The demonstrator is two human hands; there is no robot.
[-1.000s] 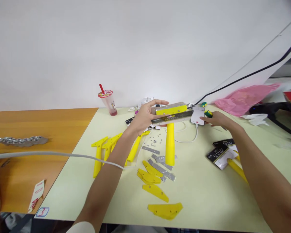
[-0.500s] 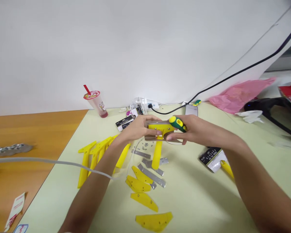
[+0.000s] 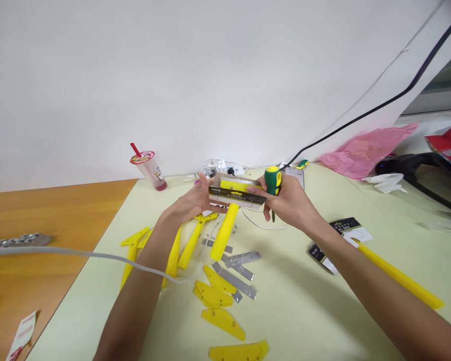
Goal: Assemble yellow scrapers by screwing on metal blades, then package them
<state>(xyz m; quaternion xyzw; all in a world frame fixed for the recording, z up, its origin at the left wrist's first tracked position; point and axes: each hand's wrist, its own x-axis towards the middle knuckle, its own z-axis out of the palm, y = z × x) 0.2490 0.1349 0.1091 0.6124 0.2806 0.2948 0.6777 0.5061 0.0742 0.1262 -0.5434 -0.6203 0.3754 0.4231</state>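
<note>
A yellow-handled scraper (image 3: 226,231) hangs between my hands, its head inside a black-printed package (image 3: 237,195). My left hand (image 3: 192,200) holds the package's left end, thumb raised and fingers underneath. At the other end, my right hand (image 3: 287,200) pinches the package with its thumb. The same hand keeps a green and yellow screwdriver (image 3: 273,180) upright against its fingers, shaft down. Below lie grey metal blades (image 3: 235,281) and flat yellow plates (image 3: 223,323). More yellow scraper handles (image 3: 191,243) rest beside my left forearm.
A cup with a red straw (image 3: 152,170) stands at the back left. A power strip (image 3: 221,166) and a phone (image 3: 296,173) lie by the wall. On the right are printed cards (image 3: 351,229), a yellow handle (image 3: 402,276) and a pink bag (image 3: 366,150). A white cable (image 3: 97,255) crosses the left side.
The scraper's head has turned so that the package's black printed edge faces me, and its handle slants left. The screwdriver has swung upright in my right hand. My left thumb has lifted.
</note>
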